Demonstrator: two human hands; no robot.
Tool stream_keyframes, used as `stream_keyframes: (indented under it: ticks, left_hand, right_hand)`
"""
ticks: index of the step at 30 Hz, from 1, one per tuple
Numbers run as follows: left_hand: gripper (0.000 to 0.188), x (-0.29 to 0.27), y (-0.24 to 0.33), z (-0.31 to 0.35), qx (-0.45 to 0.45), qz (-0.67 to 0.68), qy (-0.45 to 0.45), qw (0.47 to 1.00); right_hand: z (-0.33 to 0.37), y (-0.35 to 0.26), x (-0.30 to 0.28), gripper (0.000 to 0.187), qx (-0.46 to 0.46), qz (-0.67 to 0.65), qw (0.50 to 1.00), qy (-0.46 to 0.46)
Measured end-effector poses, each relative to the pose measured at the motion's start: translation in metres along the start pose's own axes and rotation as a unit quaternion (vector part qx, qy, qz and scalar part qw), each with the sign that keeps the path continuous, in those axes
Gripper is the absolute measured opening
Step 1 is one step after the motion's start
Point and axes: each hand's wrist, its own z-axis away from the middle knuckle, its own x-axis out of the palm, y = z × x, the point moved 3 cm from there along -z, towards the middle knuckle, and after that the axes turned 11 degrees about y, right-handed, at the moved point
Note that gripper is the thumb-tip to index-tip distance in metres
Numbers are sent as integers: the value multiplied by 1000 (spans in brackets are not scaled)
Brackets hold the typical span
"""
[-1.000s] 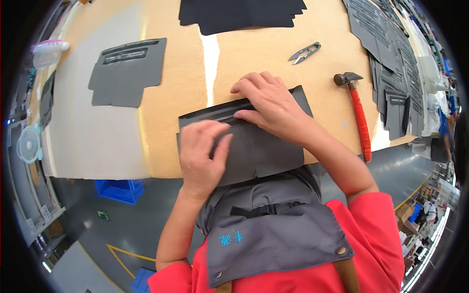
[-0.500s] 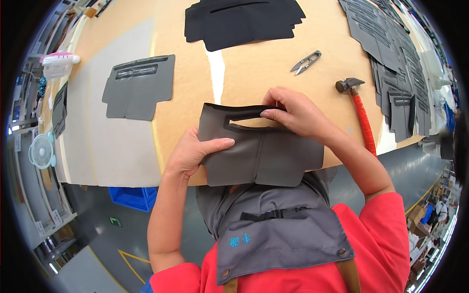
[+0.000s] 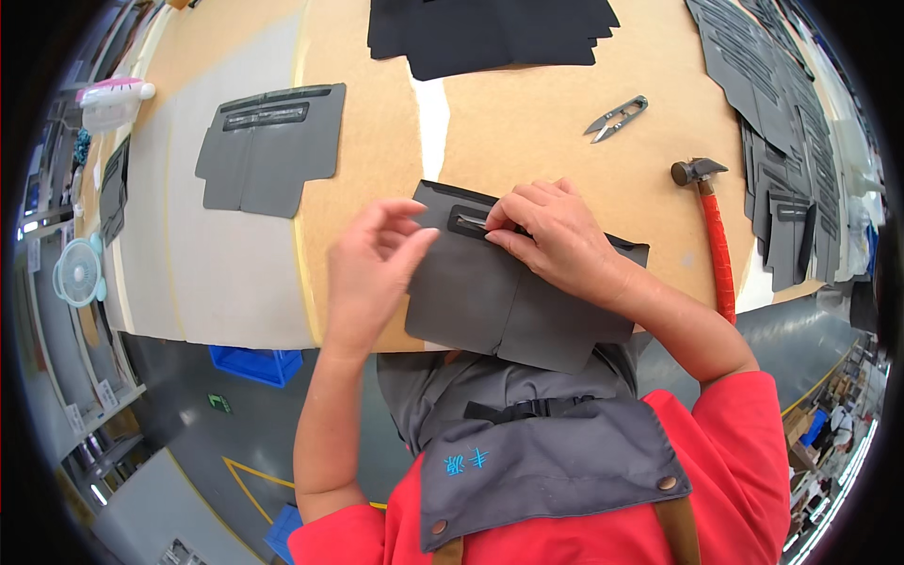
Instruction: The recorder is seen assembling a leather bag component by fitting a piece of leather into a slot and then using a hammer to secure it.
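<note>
A dark grey leather-like panel [image 3: 480, 292] with a notched lower edge lies tilted at the table's near edge, partly overhanging it. Near its top is a long slot with a darker border. My right hand [image 3: 556, 235] pinches the panel at this slot, thumb and fingertips together; the slot's right part is hidden under the hand. Just off the panel's left side, my left hand [image 3: 381, 259] is raised with nothing in it, thumb apart from the half-bent fingers.
A similar grey panel [image 3: 273, 160] lies to the left. Black panels [image 3: 490, 33] lie at the far side. To the right are thread snips [image 3: 617, 120], a red-handled hammer [image 3: 713, 235] and piles of grey panels [image 3: 753, 94]. A blue crate [image 3: 254, 365] stands below the table.
My left hand has let go of the panel and lifted off. The panel has turned clockwise and lies flatter, its slot narrower. My right hand has moved slightly down along the slot.
</note>
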Motion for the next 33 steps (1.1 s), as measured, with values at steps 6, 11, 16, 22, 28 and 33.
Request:
stream_keyframes:
  ticks: [6, 11, 16, 22, 28, 33]
  left_hand:
    - [10, 23, 0, 5, -38, 11, -1, 999]
    - [9, 24, -1, 3, -31, 7, 0, 999]
    - [10, 24, -3, 3, -55, 18, -11, 998]
    - [10, 24, -1, 0, -84, 28, -23, 996]
    - [11, 21, 1, -4, -115, 41, -43, 992]
    - [12, 21, 8, -10, -165, 64, -63, 982]
  right_hand:
    - [2, -1, 5, 15, -49, 21, 999, 11]
    - [4, -2, 9, 21, -87, 12, 995, 41]
    - [7, 0, 12, 30, -122, -13, 991, 56]
    - [13, 1, 14, 46, -158, 23, 987, 33]
    - [14, -3, 11, 50, -210, 54, 976, 15]
    - [15, -4, 13, 50, -232, 88, 969, 13]
